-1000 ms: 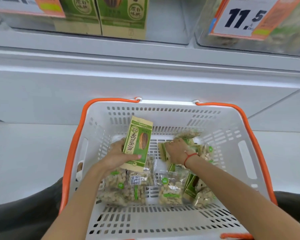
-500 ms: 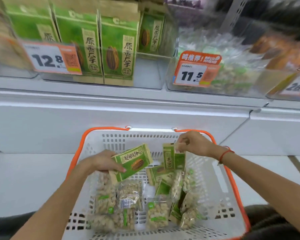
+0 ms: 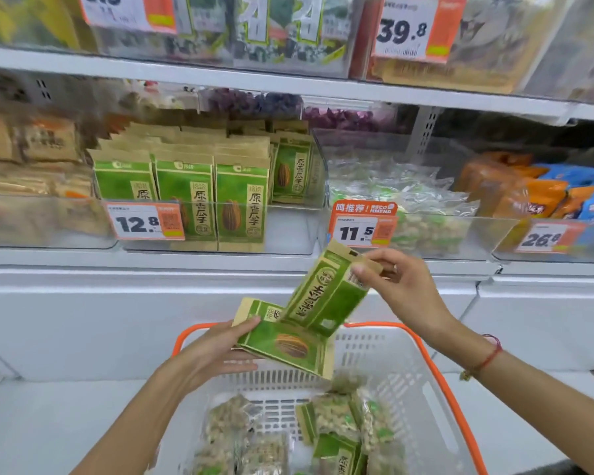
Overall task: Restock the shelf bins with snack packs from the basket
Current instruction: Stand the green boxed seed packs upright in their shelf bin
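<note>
Left hand [image 3: 216, 351] gripping a flat green-and-kraft seed pack [image 3: 285, 344], right hand [image 3: 402, 286] pinching a second tilted green pack [image 3: 326, 296] just above it, white orange-rimmed plastic basket [image 3: 408, 382] below both hands

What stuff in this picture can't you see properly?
- Head view: the price tag at top left is cut off by the top edge.
- Packs in the top shelf bins are blurred, labels unreadable.
- The basket bottom is cut off by the lower edge.
- The left hand pack is partly covered by the right hand pack.
</note>
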`<state>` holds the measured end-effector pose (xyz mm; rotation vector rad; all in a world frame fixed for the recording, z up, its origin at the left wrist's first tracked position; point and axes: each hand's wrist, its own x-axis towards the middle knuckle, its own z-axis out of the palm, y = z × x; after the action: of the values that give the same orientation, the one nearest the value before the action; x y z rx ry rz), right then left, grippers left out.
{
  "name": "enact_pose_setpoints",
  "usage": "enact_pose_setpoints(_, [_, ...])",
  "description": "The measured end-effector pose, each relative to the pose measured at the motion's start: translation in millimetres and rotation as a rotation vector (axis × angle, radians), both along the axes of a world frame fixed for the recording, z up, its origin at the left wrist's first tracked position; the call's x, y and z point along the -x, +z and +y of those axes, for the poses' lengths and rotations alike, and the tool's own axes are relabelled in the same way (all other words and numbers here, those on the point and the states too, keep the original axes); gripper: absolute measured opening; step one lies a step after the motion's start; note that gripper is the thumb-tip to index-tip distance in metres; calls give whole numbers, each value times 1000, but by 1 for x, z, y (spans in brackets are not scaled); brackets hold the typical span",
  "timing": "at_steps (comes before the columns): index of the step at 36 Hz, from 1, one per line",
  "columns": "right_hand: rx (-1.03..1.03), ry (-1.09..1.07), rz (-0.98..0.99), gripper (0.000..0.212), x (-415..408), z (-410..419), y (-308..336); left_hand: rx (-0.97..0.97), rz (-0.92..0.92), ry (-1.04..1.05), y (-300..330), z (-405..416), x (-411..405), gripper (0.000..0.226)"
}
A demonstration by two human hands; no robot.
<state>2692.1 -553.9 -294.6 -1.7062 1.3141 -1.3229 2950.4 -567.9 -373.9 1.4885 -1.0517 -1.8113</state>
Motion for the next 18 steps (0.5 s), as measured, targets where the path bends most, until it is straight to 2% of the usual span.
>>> enact_pose_setpoints(2, [221,76,80,7,-6,14,-1,6,-34,-29,-2,0,-6,30])
enact_pose_setpoints(5, [411,318,378,7,-6,26,-29,-62,19,-16,-8,0,-13,38])
enact_pose_setpoints(8, [378,438,498,13,-6,28,-54,-167,206,60,-14,2,-10,33])
enact_pose_setpoints(10, [389,460,552,24,-8,27,-61,-204,258,54,-16,4,-4,40])
enact_pose_setpoints(13, [447,495,645,26,-4,21,-67,-242,365,80,-15,5,6,48])
enact_pose_setpoints(18, [475,523,742,20,3,12,-66,-188,513,35,-12,1,7,93])
